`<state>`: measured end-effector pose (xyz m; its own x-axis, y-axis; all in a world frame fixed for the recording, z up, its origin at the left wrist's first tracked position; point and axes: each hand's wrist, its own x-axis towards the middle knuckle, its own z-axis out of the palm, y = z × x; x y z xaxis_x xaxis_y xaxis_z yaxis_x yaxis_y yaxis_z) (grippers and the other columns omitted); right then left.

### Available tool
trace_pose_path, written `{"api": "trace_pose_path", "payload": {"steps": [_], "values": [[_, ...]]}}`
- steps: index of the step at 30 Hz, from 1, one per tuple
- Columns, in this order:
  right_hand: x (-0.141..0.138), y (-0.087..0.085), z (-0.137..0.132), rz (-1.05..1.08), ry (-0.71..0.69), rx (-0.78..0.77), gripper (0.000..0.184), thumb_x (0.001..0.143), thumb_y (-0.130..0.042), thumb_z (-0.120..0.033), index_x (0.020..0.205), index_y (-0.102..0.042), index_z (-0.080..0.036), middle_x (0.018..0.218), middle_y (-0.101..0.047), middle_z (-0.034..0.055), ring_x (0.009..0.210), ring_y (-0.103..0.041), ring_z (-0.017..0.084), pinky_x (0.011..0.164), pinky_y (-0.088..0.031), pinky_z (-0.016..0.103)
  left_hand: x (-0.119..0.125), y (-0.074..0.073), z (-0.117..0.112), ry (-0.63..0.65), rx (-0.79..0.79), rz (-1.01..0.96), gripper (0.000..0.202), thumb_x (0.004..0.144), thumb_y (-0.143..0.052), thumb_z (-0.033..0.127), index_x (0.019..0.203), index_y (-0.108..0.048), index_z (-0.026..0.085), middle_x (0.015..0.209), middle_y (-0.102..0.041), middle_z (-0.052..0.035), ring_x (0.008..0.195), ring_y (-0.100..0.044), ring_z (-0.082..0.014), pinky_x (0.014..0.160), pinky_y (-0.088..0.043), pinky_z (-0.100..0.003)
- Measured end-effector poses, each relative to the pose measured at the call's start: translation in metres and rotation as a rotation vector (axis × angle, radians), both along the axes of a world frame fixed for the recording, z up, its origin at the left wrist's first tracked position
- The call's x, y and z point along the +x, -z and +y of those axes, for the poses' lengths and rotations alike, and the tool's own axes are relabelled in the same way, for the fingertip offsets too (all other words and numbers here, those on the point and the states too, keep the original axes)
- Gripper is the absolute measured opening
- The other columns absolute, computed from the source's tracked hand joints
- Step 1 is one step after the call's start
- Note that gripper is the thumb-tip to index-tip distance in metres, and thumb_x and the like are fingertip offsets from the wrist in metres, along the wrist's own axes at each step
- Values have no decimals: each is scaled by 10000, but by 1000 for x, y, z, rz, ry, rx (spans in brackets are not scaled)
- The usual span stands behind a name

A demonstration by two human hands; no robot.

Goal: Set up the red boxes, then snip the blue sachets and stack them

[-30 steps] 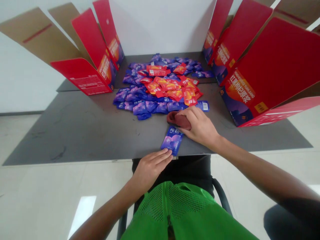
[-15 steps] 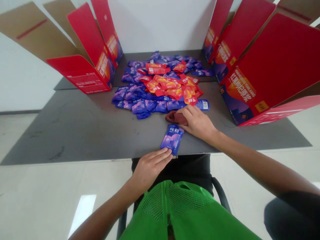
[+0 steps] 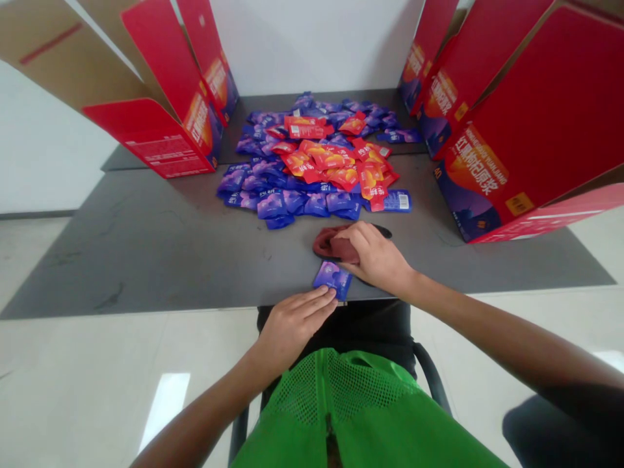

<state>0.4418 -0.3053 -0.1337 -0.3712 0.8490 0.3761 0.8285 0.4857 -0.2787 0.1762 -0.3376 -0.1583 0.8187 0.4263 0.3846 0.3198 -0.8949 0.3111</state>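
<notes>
Curled around a maroon cloth (image 3: 344,249), my right hand (image 3: 379,258) is overlapping the purple sachet (image 3: 334,278); my left hand (image 3: 293,326), outstretched and grasping nothing, is pressing it near the bench's front edge (image 3: 146,306), presumably for steadiness.

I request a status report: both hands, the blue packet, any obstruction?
Left hand touching near end of blue packet. Right hand gripping maroon cloth. Packet's far end hidden by cloth.

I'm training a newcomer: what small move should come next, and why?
Perhaps draw the cloth nearer along the purple pouch with the right hand: the cloth hides only the far end, while the left hand touches the near end.
</notes>
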Motion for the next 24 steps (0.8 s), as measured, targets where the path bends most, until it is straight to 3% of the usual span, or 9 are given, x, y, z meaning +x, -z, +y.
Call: {"api": "trace_pose_path", "payload": {"steps": [5, 10, 13, 19, 24], "values": [[26, -15, 16, -137, 167, 64, 281, 969, -633, -323, 1216, -585, -198, 1125, -622, 136, 1067, -587, 330, 904, -542, 470, 4, -9, -2, 1, 9, 18, 289, 1055, -541, 152, 1313, -671, 144, 1376, -704, -84, 1285, -665, -236, 1066, -590, -441], [44, -25, -10, 31, 292, 194, 350, 949, -667, -358, 1253, -574, -214, 1142, -622, 119, 1067, -598, 311, 896, -533, 446, 31, -32, 0, -129, -95, -104, 306, 1059, -575, 328, 1283, -661, 138, 1162, -747, -82, 1096, -675, -224, 997, -588, -411], [55, -26, -32, 139, 381, 222, 353, 941, -690, -409, 1225, -590, -225, 1109, -624, 105, 1040, -611, 297, 877, -531, 431, 56, -38, 18, -271, -143, -182, 276, 1089, -502, 363, 1191, -697, 195, 1089, -695, -66, 1036, -633, -219, 973, -562, -411], [73, -7, -65, 288, 559, 165, 404, 919, -717, -498, 1209, -604, -240, 1075, -633, 87, 1015, -644, 287, 832, -542, 418, 96, -21, 72, -445, -69, -36, 470, 1036, -542, 547, 1242, -669, 144, 1086, -607, -119, 1010, -614, -264, 912, -559, -418], [79, 17, -80, 340, 554, 149, 390, 921, -717, -483, 1218, -594, -262, 1091, -647, 75, 1014, -656, 282, 849, -552, 433, 106, -10, 85, -471, -98, 98, 462, 959, -670, 548, 1142, -684, 124, 1057, -612, -141, 974, -636, -296, 845, -565, -426]]}}
